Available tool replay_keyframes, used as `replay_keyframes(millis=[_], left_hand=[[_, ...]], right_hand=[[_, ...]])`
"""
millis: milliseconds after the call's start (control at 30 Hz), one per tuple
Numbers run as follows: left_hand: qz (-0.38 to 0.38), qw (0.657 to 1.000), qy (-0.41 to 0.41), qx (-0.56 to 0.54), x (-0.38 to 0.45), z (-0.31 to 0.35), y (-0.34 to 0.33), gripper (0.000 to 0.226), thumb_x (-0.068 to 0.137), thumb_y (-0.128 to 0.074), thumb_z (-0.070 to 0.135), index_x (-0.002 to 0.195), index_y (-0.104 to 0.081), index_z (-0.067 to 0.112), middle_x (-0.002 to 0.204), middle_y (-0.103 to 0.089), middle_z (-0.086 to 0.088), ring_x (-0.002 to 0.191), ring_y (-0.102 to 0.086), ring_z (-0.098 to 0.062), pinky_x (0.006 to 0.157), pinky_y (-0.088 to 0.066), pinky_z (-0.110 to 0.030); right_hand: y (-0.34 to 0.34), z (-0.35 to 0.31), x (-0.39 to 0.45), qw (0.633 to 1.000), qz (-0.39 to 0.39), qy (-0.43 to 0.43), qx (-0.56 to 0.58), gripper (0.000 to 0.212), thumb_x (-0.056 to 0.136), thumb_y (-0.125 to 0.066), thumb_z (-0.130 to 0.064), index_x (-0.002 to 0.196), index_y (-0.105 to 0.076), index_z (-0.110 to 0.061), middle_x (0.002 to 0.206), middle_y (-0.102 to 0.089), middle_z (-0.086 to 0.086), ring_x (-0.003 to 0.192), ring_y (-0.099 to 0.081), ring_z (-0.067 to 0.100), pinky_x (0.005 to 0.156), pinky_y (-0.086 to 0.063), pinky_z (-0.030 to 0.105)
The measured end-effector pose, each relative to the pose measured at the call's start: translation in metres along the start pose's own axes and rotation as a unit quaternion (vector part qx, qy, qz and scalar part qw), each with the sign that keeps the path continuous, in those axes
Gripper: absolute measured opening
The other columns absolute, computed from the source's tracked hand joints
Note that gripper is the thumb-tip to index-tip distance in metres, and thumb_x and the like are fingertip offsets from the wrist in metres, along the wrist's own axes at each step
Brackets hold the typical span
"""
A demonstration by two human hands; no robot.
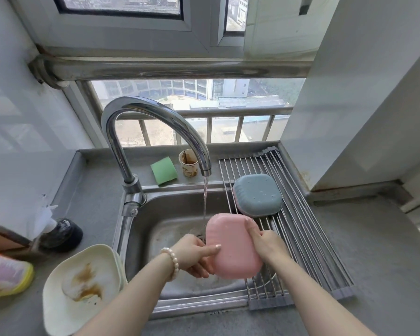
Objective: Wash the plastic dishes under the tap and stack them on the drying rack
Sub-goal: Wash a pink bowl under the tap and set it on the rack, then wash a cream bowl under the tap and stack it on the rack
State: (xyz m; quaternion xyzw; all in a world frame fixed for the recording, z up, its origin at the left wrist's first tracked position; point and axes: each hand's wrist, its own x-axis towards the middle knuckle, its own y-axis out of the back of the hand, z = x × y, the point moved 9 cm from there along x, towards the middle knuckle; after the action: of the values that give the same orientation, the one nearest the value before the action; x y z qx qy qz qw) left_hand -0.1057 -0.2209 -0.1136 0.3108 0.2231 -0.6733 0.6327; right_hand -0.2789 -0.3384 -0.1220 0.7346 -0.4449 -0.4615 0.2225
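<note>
Both my hands hold a pink plastic dish (233, 248) over the sink (180, 214), its underside facing me. My left hand (197, 255) grips its left edge, index finger laid across the back. My right hand (264, 241) grips its right edge. Water runs from the chrome tap (155, 124) just past the dish's upper left corner. A blue-grey dish (257, 194) lies upside down on the roll-up drying rack (308, 236), with a pink rim showing beneath it. Stained cream plates (80, 287) are stacked on the counter at the left.
A green sponge (163, 170) and a stained paper cup (188, 162) stand on the ledge behind the sink. A dark bottle (61, 235) and a colourful packet (5, 272) lie at the left. A wall corner (349, 141) rises at the right of the rack.
</note>
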Motion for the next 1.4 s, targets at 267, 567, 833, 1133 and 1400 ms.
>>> replay_keyframes(millis=[267, 567, 833, 1133, 1400], left_hand=[[0.114, 0.992, -0.048, 0.009, 0.044, 0.054, -0.016, 0.046, 0.096, -0.046, 0.044, 0.074, -0.057, 0.006, 0.059, -0.061, -0.007, 0.041, -0.052, -0.012, 0.038, -0.040, -0.018], [0.151, 0.988, -0.017, -0.030, 0.106, 0.098, -0.025, 0.037, 0.096, -0.046, 0.029, 0.104, -0.059, -0.004, 0.077, -0.063, -0.011, 0.043, -0.055, -0.013, 0.039, -0.041, -0.017], [0.107, 0.993, -0.001, -0.053, 0.126, 0.105, -0.039, 0.036, 0.095, -0.052, 0.025, 0.126, -0.046, 0.009, 0.096, -0.056, -0.008, 0.058, -0.057, -0.014, 0.046, -0.043, -0.022], [0.035, 0.997, 0.013, 0.072, 0.098, 0.065, -0.017, 0.009, 0.092, -0.054, 0.017, 0.091, -0.062, 0.011, 0.082, -0.063, -0.001, 0.062, -0.058, -0.011, 0.054, -0.045, -0.023], [0.033, 0.976, 0.057, 0.207, 0.040, 0.007, 0.036, 0.019, 0.086, -0.063, 0.015, 0.103, -0.071, 0.012, 0.077, -0.067, 0.004, 0.069, -0.064, -0.006, 0.064, -0.051, -0.022]], right_hand=[[0.051, 0.008, 0.022, 0.956, 0.047, -0.012, 0.288, 0.073, 0.087, -0.067, -0.031, 0.144, -0.029, -0.005, 0.127, -0.049, 0.009, 0.114, -0.052, 0.031, 0.092, -0.043, 0.036], [0.100, -0.009, 0.075, 0.972, 0.100, 0.071, 0.203, 0.072, 0.083, -0.071, -0.034, 0.141, -0.036, -0.010, 0.135, -0.048, 0.009, 0.117, -0.049, 0.023, 0.097, -0.041, 0.034], [0.090, -0.008, 0.123, 0.995, 0.057, 0.065, 0.045, 0.062, 0.098, -0.048, -0.037, 0.151, -0.022, -0.017, 0.152, -0.034, 0.008, 0.135, -0.037, 0.028, 0.111, -0.030, 0.039], [0.094, -0.016, 0.097, 0.971, 0.221, 0.089, -0.009, 0.043, 0.094, -0.050, -0.027, 0.135, -0.048, -0.013, 0.132, -0.046, 0.014, 0.121, -0.041, 0.029, 0.103, -0.037, 0.044], [0.008, -0.077, 0.003, 0.966, 0.158, 0.199, -0.037, 0.016, 0.080, -0.060, -0.022, 0.077, -0.045, -0.018, 0.081, -0.047, -0.003, 0.079, -0.044, 0.019, 0.071, -0.032, 0.033]])
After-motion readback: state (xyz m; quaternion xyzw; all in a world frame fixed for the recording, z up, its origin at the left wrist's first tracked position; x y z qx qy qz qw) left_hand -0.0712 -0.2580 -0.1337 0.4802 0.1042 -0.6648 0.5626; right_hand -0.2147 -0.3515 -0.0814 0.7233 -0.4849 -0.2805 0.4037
